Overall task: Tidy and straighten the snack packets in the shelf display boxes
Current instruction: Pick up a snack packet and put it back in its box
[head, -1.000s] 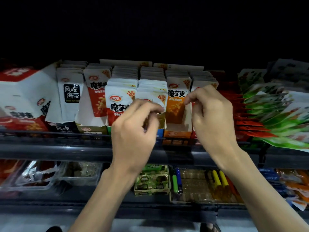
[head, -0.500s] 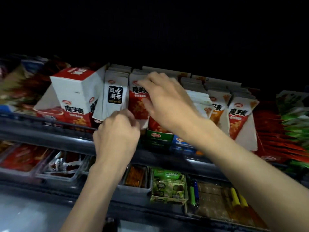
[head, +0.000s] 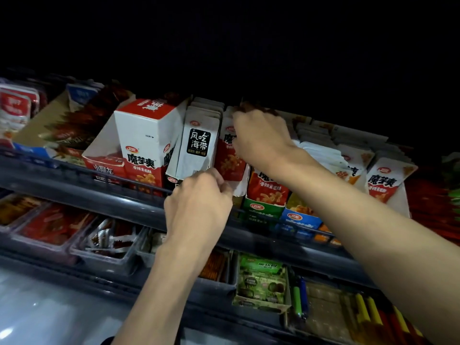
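Left hand (head: 199,195) grip pinched at white box (head: 240,186) front lip; right hand (head: 258,138) atop red-orange packets (head: 230,160). Right grip prob. clenched on pkt tops; fingertips obscured.

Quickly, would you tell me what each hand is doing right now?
Left hand: closed, pinching the bottom of the red packet.
Right hand: curled over the top of the same packets; grip cannot be told.

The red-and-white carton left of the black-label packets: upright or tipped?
Tipped. The red-and-white carton leans back and left, its red top face showing, against the row of black-label packets; its base is hidden behind the shelf rail.
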{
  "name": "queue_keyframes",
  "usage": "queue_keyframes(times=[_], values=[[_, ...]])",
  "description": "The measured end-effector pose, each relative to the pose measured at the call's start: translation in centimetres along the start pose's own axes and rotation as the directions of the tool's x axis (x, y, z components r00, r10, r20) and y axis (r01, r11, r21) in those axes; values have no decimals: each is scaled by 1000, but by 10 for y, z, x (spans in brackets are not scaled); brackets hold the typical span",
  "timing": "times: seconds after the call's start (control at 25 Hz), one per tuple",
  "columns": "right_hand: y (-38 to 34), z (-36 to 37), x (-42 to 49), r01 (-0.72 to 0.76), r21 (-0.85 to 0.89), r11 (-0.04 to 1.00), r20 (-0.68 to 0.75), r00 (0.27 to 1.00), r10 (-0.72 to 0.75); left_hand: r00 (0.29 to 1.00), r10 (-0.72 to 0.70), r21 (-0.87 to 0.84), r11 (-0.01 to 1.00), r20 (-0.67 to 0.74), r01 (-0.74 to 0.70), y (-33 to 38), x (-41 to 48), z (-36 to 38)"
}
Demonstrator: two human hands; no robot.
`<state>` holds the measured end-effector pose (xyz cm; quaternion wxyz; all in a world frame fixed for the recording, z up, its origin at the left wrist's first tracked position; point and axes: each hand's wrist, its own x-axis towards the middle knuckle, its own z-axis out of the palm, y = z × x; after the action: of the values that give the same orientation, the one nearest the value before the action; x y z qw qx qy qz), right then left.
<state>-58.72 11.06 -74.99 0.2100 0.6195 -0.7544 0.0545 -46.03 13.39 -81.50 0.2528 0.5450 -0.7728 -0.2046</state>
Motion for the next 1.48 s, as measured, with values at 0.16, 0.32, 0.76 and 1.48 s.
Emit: queue_keyframes(times=[0.16,0.32,0.76,1.48], values=[[4,6,-1,-4,-25,1000,-70,998,2,1000,-6,7,1000,-5,6,1,-1,0],[8,11,-2,14,-10,1000,-207,978,-15,997,14,-20,1000,-79,-15,4,-4,1],[53,-56,-79,358,461,812,-747,651,137,890,175,-551,730,-420,-404,21,-17,8],[117,-47,-167,-133,983,-128,183,797,575,733,640,-897,431,230,-94,79,-62,39]])
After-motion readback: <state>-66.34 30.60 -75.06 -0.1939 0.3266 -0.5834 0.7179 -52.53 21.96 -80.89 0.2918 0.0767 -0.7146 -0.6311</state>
